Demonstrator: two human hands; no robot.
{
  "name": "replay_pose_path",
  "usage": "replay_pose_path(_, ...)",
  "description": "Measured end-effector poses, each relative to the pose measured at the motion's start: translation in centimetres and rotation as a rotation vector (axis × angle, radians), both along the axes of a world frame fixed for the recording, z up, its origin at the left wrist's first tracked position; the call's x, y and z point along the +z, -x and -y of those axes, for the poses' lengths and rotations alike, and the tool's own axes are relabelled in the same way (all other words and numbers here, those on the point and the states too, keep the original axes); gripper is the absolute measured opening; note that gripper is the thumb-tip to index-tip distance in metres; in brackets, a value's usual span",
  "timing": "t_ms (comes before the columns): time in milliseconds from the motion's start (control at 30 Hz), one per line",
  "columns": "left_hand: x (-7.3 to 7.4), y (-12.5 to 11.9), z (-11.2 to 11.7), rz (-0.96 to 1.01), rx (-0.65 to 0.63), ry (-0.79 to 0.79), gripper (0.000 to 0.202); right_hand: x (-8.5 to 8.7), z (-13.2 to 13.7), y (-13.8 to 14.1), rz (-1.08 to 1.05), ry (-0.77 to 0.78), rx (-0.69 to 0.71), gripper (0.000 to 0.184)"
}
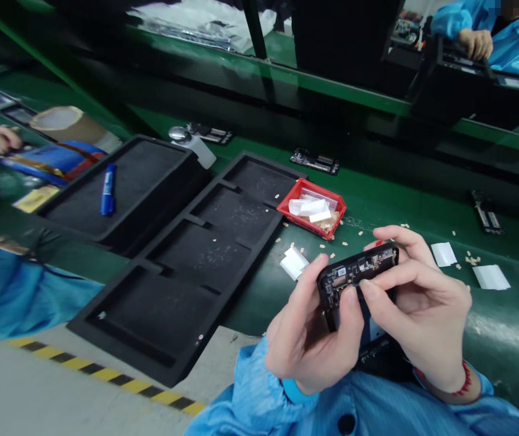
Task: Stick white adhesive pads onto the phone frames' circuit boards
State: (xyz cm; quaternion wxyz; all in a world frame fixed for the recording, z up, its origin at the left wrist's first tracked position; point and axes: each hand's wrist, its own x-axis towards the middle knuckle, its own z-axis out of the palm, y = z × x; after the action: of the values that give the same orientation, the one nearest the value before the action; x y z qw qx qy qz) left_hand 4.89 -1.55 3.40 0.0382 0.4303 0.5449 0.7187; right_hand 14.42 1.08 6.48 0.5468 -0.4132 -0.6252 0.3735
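Fingers of left hand (307, 330) and right hand (432, 309) curl closed around an uncovered phone (357, 269) between them, thumbs nearly meeting; holding its edges steady and pressing gently looks wisest.

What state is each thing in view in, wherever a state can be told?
Phone-like device, opened up, circuitry exposed, tilted.
Left grip, closed on the phone-like device.
Right grip, closed on the phone-like device.
Red bin, open-topped, holding white slips and tan bits.
Compartment tray, open-topped, flecked inside.
Blue marker, lying on the raised black tray; whether capped, unclear.
Circuit board beyond the red bin, lying flat.
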Motion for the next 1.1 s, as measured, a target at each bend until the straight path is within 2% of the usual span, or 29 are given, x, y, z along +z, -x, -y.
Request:
replay_pose_path(333,0.0,0.0,-0.3,0.021,-0.016,0.001,0.052,0.0,0.2,0.0,0.009,-0.053,-0.048,0.017)
replay_pose_path(500,0.2,-0.1,-0.5,0.026,0.014,0.000,0.048,-0.1,0.4,-0.7,0.023,-0.115,-0.006,0.028)
replay_pose_path(900,0.4,-0.1,-0.4,-0.014,0.042,0.010,0.048,-0.9,-0.2,-0.5,-0.056,-0.024,0.010,0.020)
replay_pose_path(1100,0.4,-0.1,-0.4,-0.023,0.035,0.034,0.047,-0.8,-0.2,-0.6,-0.040,-0.075,0.008,0.022)
